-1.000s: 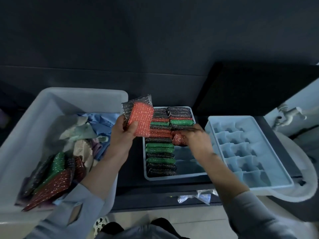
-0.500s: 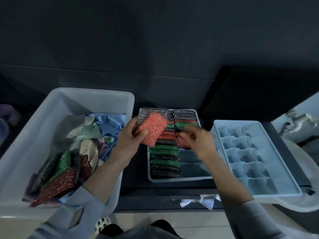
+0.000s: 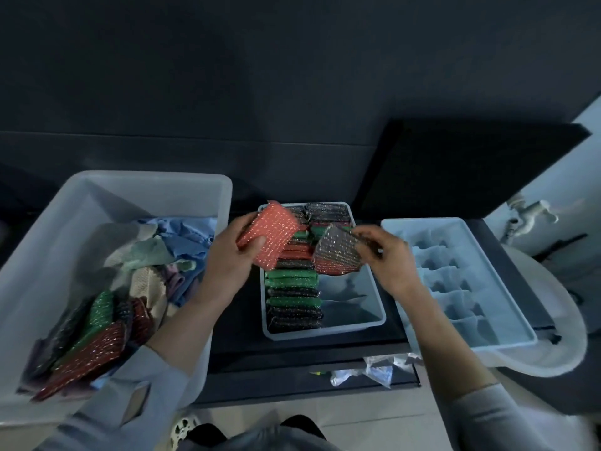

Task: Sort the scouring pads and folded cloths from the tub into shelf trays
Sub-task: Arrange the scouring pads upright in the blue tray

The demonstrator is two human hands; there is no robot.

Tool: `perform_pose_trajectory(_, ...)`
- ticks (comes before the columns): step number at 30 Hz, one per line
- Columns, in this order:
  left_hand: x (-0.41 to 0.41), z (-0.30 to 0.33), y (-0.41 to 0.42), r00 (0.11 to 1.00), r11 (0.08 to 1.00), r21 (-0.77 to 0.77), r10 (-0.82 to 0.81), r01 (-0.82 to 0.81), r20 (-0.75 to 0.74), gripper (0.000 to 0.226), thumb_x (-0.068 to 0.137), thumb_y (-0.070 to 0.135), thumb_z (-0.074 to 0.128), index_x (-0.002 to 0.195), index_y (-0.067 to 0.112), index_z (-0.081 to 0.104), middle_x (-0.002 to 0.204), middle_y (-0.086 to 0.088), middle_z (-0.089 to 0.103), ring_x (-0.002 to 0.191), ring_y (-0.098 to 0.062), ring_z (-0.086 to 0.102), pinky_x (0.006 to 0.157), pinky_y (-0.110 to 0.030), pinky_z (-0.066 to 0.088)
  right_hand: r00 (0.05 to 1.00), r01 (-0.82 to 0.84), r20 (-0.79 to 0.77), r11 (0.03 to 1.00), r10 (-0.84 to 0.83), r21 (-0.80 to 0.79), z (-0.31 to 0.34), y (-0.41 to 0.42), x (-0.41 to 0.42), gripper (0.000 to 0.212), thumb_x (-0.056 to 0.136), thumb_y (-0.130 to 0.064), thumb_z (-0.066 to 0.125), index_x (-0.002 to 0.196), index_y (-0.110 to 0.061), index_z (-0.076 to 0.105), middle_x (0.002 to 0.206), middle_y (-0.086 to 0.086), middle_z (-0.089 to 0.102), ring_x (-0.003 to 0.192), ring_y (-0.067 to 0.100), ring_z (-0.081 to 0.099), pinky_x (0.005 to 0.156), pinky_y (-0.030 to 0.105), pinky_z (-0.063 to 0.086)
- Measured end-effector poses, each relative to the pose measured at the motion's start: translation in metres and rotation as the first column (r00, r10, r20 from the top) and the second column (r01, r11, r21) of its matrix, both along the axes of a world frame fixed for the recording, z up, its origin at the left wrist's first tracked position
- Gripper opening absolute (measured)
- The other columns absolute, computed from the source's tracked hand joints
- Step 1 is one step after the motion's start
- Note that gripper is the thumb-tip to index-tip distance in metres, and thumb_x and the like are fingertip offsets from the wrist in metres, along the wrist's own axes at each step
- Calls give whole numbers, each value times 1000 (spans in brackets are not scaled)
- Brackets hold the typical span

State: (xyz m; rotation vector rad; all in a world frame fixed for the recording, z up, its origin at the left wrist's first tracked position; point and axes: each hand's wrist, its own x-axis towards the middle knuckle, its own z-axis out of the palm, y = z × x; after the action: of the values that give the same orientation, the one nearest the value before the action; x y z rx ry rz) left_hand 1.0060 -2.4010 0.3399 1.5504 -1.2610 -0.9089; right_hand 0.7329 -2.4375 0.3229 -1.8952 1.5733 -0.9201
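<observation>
Hands work above a pale tray (image 3: 374,307) half filled with rows of scouring pads (image 3: 291,288); left hand (image 3: 227,255) grips an orange-red pad (image 3: 271,234) over the tray's 10 o'clock corner; right hand (image 3: 388,255) pinches a grey glittery pad (image 3: 338,250) near its centre; grey tub (image 3: 146,193) at 9 o'clock holds cloths (image 3: 182,236) and more pads; compartmented tray (image 3: 507,288) sits at 3 o'clock.

The single head-worn wide-angle camera looks forward and steeply down from close above the person's left hand (image 3: 227,255) and right hand (image 3: 390,262), with the tub (image 3: 48,242) beyond the left hand and a divided tray (image 3: 507,323) beyond the right.
</observation>
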Motion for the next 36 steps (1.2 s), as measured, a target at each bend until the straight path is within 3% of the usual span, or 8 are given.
perform_pose_trajectory(3, 1, -2, 3, 999, 999, 6, 36, -36, -33, 40, 94, 12, 61, 133, 17, 54, 107, 8, 62, 89, 10, 55, 77, -10, 41, 969, -25, -248, 995, -1, -99, -15, 7, -4, 33, 84, -3, 69, 111, -22, 71, 103, -1, 71, 83, 18, 69, 80, 33, 56)
perform_pose_trajectory(6, 0, -4, 6, 1000, 1000, 1, 30, -30, -9, 38, 94, 15, 61, 132, 18, 56, 109, 5, 63, 91, 6, 57, 76, -11, 43, 921, -70, -389, 981, -7, -183, -30, 8, 10, 31, 81, 2, 67, 106, -16, 70, 99, 4, 70, 77, 21, 68, 74, 36, 59)
perform_pose_trajectory(10, 0, -7, 10, 999, 999, 9, 36, -36, -28, 37, 95, 16, 61, 132, 20, 55, 109, 7, 63, 92, 7, 57, 76, -10, 42, 834, -113, -552, 982, 12, -149, -37, 7, 17, 31, 79, 2, 67, 104, -16, 67, 97, 3, 69, 79, 25, 66, 66, 41, 59)
perform_pose_trajectory(15, 7, -13, 11, 998, 999, 5, 52, -52, -27, 36, 94, 19, 62, 129, 19, 57, 107, 6, 65, 94, 1, 60, 86, -22, 48, 656, -201, -754, 963, -2, -178, -22, 2, 26, 21, 64, -19, 88, 79, -18, 72, 70, -1, 70, 77, 24, 65, 49, 31, 53)
perform_pose_trajectory(20, 11, -15, 12, 996, 998, 3, 65, -65, -55, 32, 93, 19, 63, 125, 25, 58, 102, 13, 66, 94, 0, 62, 84, -20, 47, 620, -219, -784, 967, 34, -131, -37, -5, 26, 25, 55, 1, 83, 71, -14, 70, 67, 3, 69, 74, 25, 65, 58, 33, 55)
perform_pose_trajectory(27, 15, -15, 14, 997, 997, -20, 70, -71, -42, 29, 93, 19, 63, 120, 25, 57, 97, 16, 64, 81, 13, 61, 70, -3, 45, 584, -120, -810, 992, 45, -32, -37, -3, 29, 34, 57, -26, 90, 87, -19, 75, 84, 1, 73, 95, 28, 62, 80, 41, 53)
perform_pose_trajectory(32, 18, -19, 11, 995, 997, -14, 72, -73, -62, 28, 93, 18, 64, 120, 23, 59, 98, 14, 66, 82, 11, 62, 74, -7, 46, 655, -85, -755, 992, -17, -96, -50, -3, 33, 32, 43, 11, 85, 59, -12, 69, 56, 3, 63, 64, 26, 63, 45, 32, 53)
perform_pose_trajectory(36, 15, -20, 12, 996, 998, -10, 66, -67, -62, 29, 93, 17, 64, 120, 25, 59, 100, 14, 66, 88, 6, 62, 79, -12, 47, 686, -95, -727, 994, 19, -63, -60, -12, 26, 32, 51, 12, 79, 67, -14, 72, 61, 2, 65, 65, 23, 62, 46, 28, 51)
